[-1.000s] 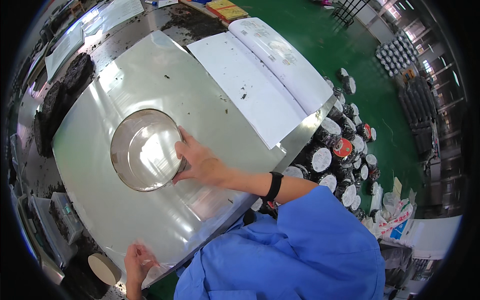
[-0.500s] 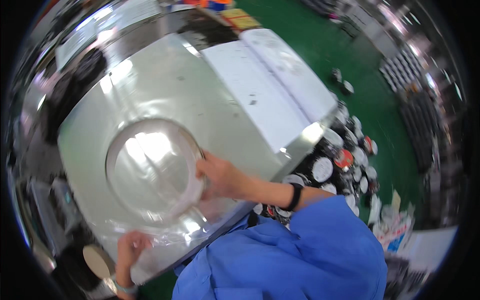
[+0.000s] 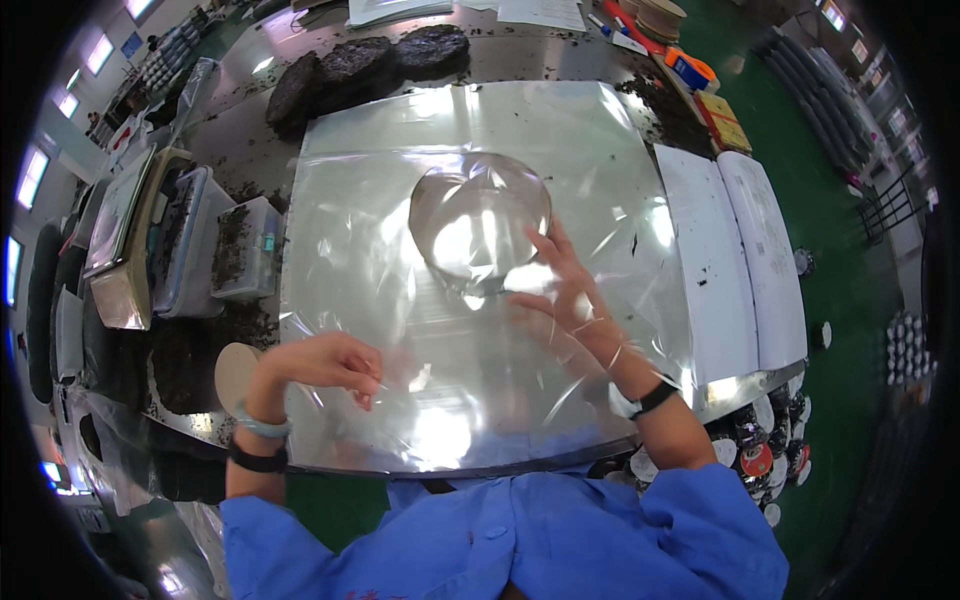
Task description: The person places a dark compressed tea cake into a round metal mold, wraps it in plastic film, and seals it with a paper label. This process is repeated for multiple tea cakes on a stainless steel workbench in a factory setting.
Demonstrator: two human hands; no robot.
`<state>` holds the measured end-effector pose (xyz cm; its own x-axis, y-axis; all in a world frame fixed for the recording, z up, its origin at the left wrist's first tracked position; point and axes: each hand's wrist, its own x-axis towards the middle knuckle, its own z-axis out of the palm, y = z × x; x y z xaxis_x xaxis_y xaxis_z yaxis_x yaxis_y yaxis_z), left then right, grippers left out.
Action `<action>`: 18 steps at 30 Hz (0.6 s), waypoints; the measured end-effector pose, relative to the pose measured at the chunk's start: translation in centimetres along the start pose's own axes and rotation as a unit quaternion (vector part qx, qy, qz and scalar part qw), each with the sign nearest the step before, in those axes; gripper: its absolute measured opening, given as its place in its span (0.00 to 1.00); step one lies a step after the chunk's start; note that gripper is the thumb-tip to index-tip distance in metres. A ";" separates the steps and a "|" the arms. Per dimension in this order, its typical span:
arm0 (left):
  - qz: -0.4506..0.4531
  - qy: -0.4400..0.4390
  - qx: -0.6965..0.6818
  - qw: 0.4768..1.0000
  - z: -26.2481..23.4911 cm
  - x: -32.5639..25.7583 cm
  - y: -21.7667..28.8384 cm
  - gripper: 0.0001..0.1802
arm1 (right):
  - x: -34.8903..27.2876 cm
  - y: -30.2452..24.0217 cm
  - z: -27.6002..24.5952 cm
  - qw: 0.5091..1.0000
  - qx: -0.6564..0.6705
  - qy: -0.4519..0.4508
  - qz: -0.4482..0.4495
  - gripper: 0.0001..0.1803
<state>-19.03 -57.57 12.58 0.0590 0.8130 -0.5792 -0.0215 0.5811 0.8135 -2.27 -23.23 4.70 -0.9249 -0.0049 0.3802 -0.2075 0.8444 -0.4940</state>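
Whereas the round hoop (image 3: 426, 208) was being seen uncovered a second ago, clear film (image 3: 412, 300) is now being seen drawn over it and across the right hand (image 3: 577, 292). The pale metallic sheet (image 3: 560, 108) is being viewed nearly square-on rather than at a slant. The left hand (image 3: 335, 362), earlier at the sheet's near left corner, is now being held above its near left part. The hoop is being supported by the sheet, far of its middle; its near right rim is being bracketed by the right thumb and fingers, kept wide apart. Contact there cannot be told. The left fingers are being held curled and narrow; whether film is being gripped cannot be told. Counts being recorded: one hoop, one sheet, three dark cakes (image 3: 355, 75) far left, two clear tubs (image 3: 209, 228) left, one spread booklet (image 3: 712, 265) right, one beige disc (image 3: 236, 374) near left.
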 end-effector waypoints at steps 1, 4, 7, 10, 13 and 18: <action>-0.015 -0.002 -0.014 1.000 0.3 1.0 -2.3 0.10 | -1.3 -1.5 0.5 0.997 0.009 -0.065 0.043 0.51; -0.074 0.000 0.126 0.989 1.0 3.4 -3.0 0.12 | -6.5 -5.2 1.1 0.946 0.002 -0.259 0.195 0.57; -0.046 -0.031 0.061 0.997 0.4 4.8 -5.9 0.12 | -17.6 -6.7 0.9 0.904 -0.003 -0.421 -0.074 0.46; -0.096 0.001 0.029 0.995 1.0 4.7 -7.0 0.12 | -10.7 -4.0 -5.4 0.861 0.182 -0.456 0.132 0.39; -0.033 0.075 0.125 0.989 2.0 2.8 -6.2 0.13 | -4.6 0.5 -10.6 0.947 -0.097 -0.267 0.149 0.33; -0.059 0.649 0.240 0.720 3.3 -6.8 -7.5 0.27 | 6.3 2.0 -20.9 0.931 -0.325 -0.040 0.163 0.24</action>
<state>-16.00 -67.57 10.59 -0.9562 0.2889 0.0474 0.2733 0.8226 0.4987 -1.89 -10.38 22.46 -0.9315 0.2896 0.2201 0.3001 0.9538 0.0151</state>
